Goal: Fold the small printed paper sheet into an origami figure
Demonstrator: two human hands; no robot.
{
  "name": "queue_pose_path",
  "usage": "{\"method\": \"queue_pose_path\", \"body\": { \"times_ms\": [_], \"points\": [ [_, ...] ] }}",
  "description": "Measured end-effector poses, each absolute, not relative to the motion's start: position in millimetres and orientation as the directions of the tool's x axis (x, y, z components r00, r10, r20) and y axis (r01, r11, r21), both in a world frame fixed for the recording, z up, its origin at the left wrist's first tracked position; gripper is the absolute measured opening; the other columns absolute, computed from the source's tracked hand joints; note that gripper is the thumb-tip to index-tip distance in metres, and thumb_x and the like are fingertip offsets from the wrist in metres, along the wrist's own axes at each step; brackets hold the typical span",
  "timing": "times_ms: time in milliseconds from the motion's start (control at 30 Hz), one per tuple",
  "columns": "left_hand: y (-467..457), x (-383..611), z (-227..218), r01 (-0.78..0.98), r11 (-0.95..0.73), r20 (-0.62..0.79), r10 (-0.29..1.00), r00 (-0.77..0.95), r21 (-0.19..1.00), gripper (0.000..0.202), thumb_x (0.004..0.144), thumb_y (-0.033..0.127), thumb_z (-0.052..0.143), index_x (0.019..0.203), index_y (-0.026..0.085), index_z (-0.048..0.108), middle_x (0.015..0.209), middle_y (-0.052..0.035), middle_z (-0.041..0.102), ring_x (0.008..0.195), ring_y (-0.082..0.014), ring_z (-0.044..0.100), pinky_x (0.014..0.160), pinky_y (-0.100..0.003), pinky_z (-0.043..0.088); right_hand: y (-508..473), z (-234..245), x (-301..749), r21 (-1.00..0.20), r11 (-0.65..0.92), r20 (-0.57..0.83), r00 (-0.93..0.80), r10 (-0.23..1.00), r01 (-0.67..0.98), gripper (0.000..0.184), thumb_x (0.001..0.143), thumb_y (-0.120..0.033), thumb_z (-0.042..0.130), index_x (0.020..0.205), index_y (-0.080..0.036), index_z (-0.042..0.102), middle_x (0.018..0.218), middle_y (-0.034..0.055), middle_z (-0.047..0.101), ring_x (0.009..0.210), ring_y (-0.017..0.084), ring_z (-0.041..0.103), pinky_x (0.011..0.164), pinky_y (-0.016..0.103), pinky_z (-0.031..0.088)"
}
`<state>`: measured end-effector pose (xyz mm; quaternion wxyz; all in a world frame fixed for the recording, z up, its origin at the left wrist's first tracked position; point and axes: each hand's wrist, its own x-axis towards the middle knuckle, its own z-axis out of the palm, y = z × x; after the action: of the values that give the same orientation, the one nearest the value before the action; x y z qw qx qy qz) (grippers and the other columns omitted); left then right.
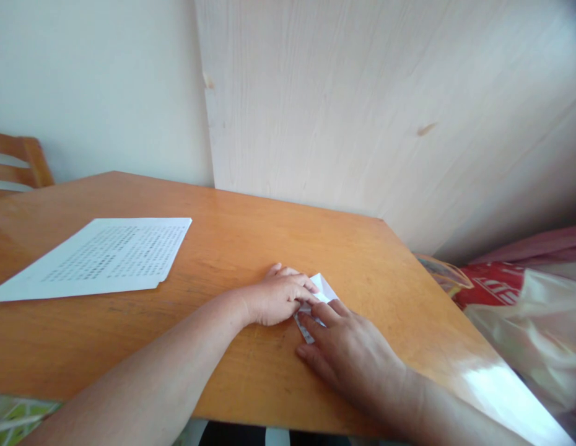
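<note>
Folded paper (325, 287) sits right of the printed sheets (116, 255), bit closer to the viewer. Left hand (281, 298) and right hand (357, 344) both rest on it, can't tell if either's pinching.

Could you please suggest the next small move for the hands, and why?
Perhaps the right hand should press along the small folded paper while the left hand steadies it, since both hands' fingers lie on it and the table backs it.

Left hand (279, 298), right hand (357, 347) palm down; fingertips (318, 307) close together; forearms (162, 365) angled inward.
</note>
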<state>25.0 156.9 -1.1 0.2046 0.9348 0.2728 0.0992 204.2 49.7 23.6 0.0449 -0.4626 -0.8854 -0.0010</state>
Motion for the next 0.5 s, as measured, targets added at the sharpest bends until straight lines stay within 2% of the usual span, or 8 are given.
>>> {"method": "queue_pose_path", "body": {
  "times_ms": [200,400,500],
  "points": [
    [157.7,24.6,-6.2,0.471,-0.765,0.091,0.56,0.824,0.44,0.041,0.095,0.019,0.048,0.115,0.047,0.071,0.138,0.0107,0.061,0.127,-0.0232,0.047,0.106,-0.044,0.024,48.8,26.2,206.7,-0.078,0.564,0.069,-0.56,0.825,0.822,0.035,0.094,-0.036,0.059,0.126,-0.02,0.063,0.126,0.0131,0.062,0.118,0.031,0.056,0.095,0.049,0.055],
    [157.6,24.7,-4.6,0.473,-0.758,0.078,0.561,0.824,0.449,0.039,0.094,0.019,0.049,0.11,0.045,0.073,0.138,0.0096,0.061,0.128,-0.0243,0.046,0.107,-0.046,0.023,48.6,29.3,196.9,-0.027,0.555,0.034,-0.554,0.832,0.831,0.034,0.093,-0.032,0.061,0.124,-0.018,0.065,0.123,0.0143,0.063,0.116,0.033,0.057,0.095,0.05,0.054],
    [158.0,25.3,-3.7,0.467,-0.764,0.082,0.554,0.829,0.446,0.038,0.095,0.02,0.048,0.11,0.046,0.073,0.137,0.0089,0.062,0.127,-0.0239,0.048,0.106,-0.047,0.024,49.2,32.3,201.7,-0.051,0.579,0.042,-0.577,0.816,0.814,0.038,0.093,-0.032,0.062,0.128,-0.018,0.063,0.13,0.0145,0.061,0.12,0.033,0.055,0.098,0.051,0.051]
  ]
}}
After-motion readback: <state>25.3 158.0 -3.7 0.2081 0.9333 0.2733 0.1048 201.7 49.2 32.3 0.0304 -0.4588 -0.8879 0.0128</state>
